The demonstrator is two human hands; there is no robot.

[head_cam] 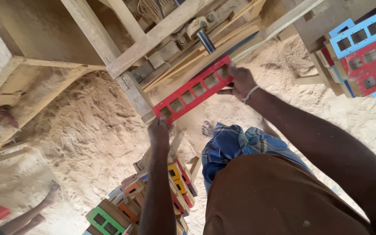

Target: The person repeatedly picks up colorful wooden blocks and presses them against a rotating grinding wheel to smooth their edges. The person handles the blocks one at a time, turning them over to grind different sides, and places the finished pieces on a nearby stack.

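Red frame: I saw the red slotted frame (193, 90) slanting across centre frame, spanning both hands.
Left hand (158, 130): gripped its lower end.
Right hand (240, 82): clasped its upper end.

Sawdust floor (88, 130), heaped. On it: pile of painted frames (153, 196) lower centre, second stack (362, 52) at right, timber bench (122, 56) standing above.

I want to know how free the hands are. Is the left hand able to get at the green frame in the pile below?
Probably not now: the left hand grips the red frame with the right hand; the green frame lies lower down.
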